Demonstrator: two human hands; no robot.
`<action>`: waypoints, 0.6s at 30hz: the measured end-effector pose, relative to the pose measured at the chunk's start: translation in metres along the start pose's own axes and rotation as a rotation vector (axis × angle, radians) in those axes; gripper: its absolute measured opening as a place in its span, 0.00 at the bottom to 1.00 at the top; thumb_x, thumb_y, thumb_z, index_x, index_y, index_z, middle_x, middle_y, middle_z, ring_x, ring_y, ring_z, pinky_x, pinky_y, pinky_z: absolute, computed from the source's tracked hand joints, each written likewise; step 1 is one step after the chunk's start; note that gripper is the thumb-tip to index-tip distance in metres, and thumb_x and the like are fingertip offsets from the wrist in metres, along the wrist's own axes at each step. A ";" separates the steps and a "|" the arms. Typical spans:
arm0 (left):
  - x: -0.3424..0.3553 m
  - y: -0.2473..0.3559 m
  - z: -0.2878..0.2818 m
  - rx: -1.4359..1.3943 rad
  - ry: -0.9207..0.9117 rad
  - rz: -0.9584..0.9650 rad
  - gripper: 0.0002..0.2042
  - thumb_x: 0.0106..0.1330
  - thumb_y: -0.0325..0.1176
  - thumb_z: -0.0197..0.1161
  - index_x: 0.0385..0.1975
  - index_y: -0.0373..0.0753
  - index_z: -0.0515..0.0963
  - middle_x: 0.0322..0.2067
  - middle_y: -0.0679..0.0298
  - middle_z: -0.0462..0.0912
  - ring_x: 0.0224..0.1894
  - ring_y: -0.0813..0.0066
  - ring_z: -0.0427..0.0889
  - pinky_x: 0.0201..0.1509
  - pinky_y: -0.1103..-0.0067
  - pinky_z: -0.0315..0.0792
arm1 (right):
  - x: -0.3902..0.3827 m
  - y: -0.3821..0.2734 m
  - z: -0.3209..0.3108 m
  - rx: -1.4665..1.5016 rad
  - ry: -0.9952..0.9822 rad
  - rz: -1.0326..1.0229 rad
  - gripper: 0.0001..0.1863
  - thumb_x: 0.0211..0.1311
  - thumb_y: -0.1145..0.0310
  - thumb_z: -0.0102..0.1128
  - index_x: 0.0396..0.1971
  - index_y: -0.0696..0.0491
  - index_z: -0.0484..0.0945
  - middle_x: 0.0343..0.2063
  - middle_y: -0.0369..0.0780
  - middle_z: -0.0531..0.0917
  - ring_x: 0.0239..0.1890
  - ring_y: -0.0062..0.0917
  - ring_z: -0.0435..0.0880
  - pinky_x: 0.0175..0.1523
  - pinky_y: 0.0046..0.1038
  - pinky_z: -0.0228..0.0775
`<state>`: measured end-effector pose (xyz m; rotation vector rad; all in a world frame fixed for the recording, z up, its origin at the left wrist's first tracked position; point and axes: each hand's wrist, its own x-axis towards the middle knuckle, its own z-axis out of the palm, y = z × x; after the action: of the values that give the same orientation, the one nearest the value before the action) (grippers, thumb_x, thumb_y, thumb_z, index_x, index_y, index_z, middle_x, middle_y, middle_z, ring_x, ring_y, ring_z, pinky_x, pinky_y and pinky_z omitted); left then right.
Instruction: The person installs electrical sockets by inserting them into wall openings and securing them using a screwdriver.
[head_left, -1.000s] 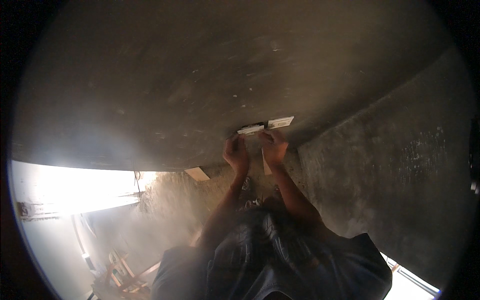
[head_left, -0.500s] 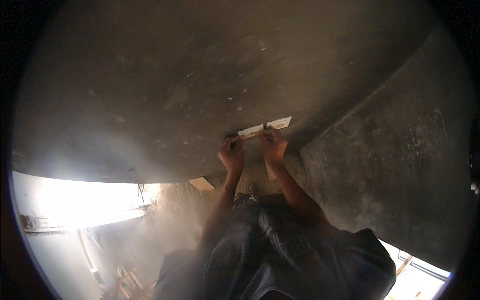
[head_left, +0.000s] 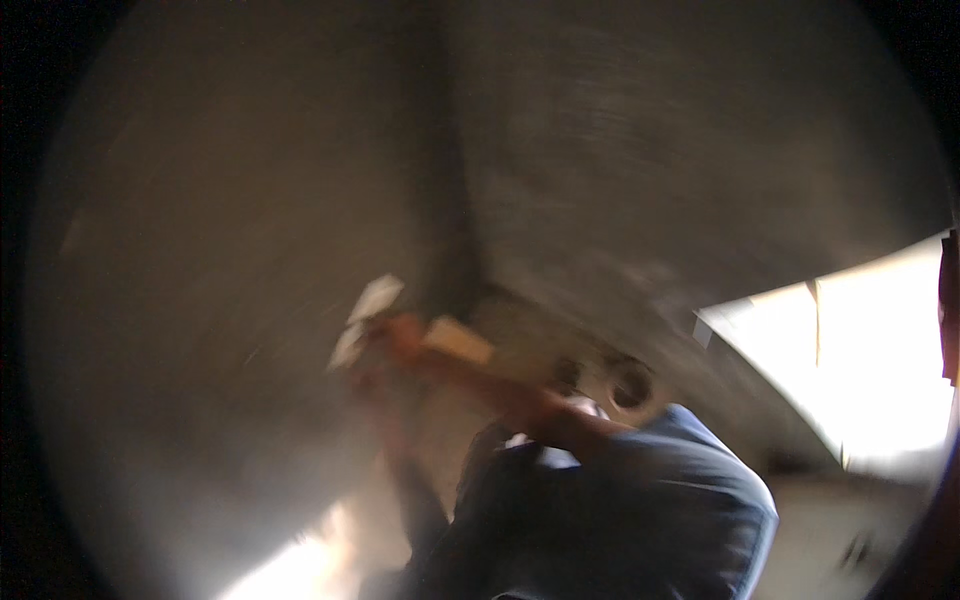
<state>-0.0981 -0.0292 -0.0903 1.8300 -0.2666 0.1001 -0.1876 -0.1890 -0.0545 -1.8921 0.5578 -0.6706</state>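
Observation:
Two whitish rectangular plates sit on the dark plastered wall (head_left: 190,200), one higher (head_left: 377,297) and one lower (head_left: 346,346), both smeared by motion. My right hand (head_left: 398,337) is at the lower plate, its arm reaching in from the lower right; whether it grips anything is blurred. My left hand (head_left: 372,382) is just below it, faint in haze and blur, its fingers unclear. Behind my right wrist a tan board (head_left: 460,340) shows low down.
A second dark wall (head_left: 620,130) meets this one at a shadowed corner. At the right is a bright opening (head_left: 870,360), and more glare (head_left: 280,565) comes from the lower left. Dark round objects (head_left: 630,383) lie on the grey floor below.
The camera has swung sharply, bringing the corner to the centre and the opening up the right side. The plates and my hands now appear left of centre, blurred.

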 end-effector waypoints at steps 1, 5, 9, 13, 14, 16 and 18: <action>-0.004 -0.002 -0.014 0.184 -0.128 0.070 0.13 0.70 0.37 0.54 0.45 0.35 0.77 0.44 0.54 0.78 0.47 0.63 0.74 0.51 0.68 0.68 | -0.021 0.015 -0.011 -0.038 -0.029 -0.025 0.12 0.59 0.66 0.63 0.40 0.57 0.82 0.38 0.46 0.85 0.42 0.35 0.85 0.47 0.34 0.77; 0.059 -0.093 -0.097 0.953 -0.239 1.055 0.19 0.76 0.39 0.43 0.59 0.34 0.70 0.58 0.45 0.72 0.62 0.50 0.69 0.68 0.58 0.61 | -0.066 0.024 -0.020 -0.160 -0.153 -0.279 0.16 0.59 0.61 0.61 0.42 0.56 0.81 0.36 0.47 0.84 0.40 0.40 0.84 0.45 0.39 0.76; -0.016 -0.078 -0.005 0.788 -0.780 0.895 0.22 0.76 0.37 0.44 0.66 0.37 0.62 0.63 0.45 0.66 0.66 0.47 0.65 0.72 0.56 0.54 | -0.147 0.045 -0.190 -0.050 -0.032 -0.087 0.16 0.59 0.59 0.61 0.41 0.54 0.82 0.33 0.47 0.84 0.37 0.42 0.84 0.42 0.40 0.76; -0.243 0.028 0.202 0.526 -1.054 0.274 0.22 0.75 0.37 0.45 0.66 0.38 0.62 0.64 0.46 0.66 0.66 0.47 0.64 0.72 0.55 0.54 | -0.269 0.069 -0.430 -0.111 0.524 0.220 0.07 0.59 0.67 0.61 0.33 0.53 0.83 0.28 0.45 0.83 0.31 0.38 0.84 0.39 0.36 0.77; -0.286 0.048 0.254 0.463 -1.107 0.174 0.22 0.75 0.37 0.45 0.67 0.38 0.62 0.64 0.46 0.66 0.66 0.47 0.64 0.72 0.55 0.53 | -0.295 0.088 -0.483 -0.234 0.749 0.286 0.06 0.59 0.69 0.61 0.32 0.55 0.81 0.26 0.44 0.82 0.31 0.38 0.83 0.39 0.37 0.76; -0.383 0.070 0.361 0.319 -1.279 -0.083 0.22 0.75 0.37 0.45 0.67 0.38 0.61 0.64 0.46 0.66 0.67 0.47 0.64 0.72 0.55 0.53 | -0.363 0.139 -0.581 -0.524 0.721 0.402 0.14 0.58 0.75 0.56 0.46 0.53 0.78 0.41 0.46 0.79 0.45 0.39 0.78 0.50 0.36 0.72; -0.392 0.079 0.375 0.018 -1.258 -0.465 0.22 0.75 0.37 0.45 0.67 0.38 0.61 0.64 0.47 0.66 0.67 0.47 0.64 0.72 0.54 0.53 | -0.377 0.172 -0.622 -0.746 0.552 0.269 0.24 0.54 0.78 0.54 0.53 0.51 0.76 0.50 0.46 0.74 0.52 0.39 0.73 0.54 0.36 0.70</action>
<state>-0.5227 -0.3578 -0.2000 1.6992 -0.6811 -1.3995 -0.8960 -0.4246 -0.0797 -2.2290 1.5586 -0.8841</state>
